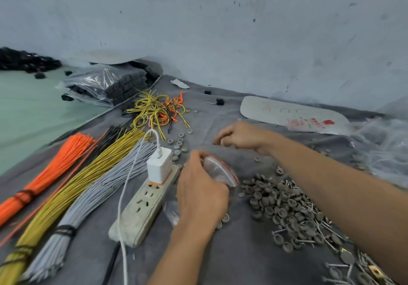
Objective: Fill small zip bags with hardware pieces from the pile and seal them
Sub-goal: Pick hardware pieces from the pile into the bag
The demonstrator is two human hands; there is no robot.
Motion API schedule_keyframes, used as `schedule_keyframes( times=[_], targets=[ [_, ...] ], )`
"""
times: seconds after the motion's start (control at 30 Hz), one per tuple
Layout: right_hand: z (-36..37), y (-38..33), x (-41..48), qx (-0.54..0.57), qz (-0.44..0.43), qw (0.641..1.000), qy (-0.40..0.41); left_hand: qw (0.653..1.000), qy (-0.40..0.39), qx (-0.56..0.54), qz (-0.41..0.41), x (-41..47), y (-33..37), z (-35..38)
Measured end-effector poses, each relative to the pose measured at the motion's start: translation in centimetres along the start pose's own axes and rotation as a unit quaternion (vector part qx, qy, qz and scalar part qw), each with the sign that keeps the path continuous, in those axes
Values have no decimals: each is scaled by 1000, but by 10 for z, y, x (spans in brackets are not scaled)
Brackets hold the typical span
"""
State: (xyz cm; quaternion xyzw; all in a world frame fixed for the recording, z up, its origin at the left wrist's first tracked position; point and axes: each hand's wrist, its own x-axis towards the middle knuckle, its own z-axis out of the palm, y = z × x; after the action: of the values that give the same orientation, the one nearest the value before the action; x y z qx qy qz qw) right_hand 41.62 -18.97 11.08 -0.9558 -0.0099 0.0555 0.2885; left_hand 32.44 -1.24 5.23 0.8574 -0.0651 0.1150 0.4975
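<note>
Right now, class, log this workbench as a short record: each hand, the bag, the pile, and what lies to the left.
Left hand: holds zip bag
Right hand: fingers curled, beyond the bag; contents unclear
Pile: grey caps and nails, right of bag
Left side: power strip, wire bundles

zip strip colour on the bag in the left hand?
Red, on the clear zip bag the left hand holds; head view.

Grips the zip bag [220,172] with the left hand [202,193], back of the hand up, fingers [196,158] curled at the bag's mouth. Reaches further forward with the right hand [240,137], forearm bare, knuckles up, fingertips bunched downward; unclear whether holding anything.
</note>
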Motion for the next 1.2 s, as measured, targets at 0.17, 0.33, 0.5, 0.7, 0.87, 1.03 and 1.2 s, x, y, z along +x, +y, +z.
schedule_keyframes(
  times=[0.17, 0.33, 0.5, 0.7, 0.87, 1.03, 1.2],
  targets=[
    [52, -42, 85, 26, -72, 997, -22, 999, 40, 1, -34, 1, -3, -1],
    [83, -51, 112, 55, -103, 993, -19, 997, 39, -21, -66, 2, -1, -7],
    [77, -45, 83, -7, -187, 977, -103, 996, 33, -35, -77, 2, 0, -12],
    [51, -26, 18, -73, -213, 962, -154, 997, 23, -18, -65, -2, 5, -12],
    [24, 6, -32, -159, -148, 957, -194, 998, 19, 2, -59, -2, 4, -9],
    [-10, 15, -5, 39, -70, 993, -86, 998, -4, 16, -57, 0, 6, -7],
    [41, -5, 82, 29, -47, 997, 51, 997, -22, 55, -43, 1, 6, -5]
  ],
)
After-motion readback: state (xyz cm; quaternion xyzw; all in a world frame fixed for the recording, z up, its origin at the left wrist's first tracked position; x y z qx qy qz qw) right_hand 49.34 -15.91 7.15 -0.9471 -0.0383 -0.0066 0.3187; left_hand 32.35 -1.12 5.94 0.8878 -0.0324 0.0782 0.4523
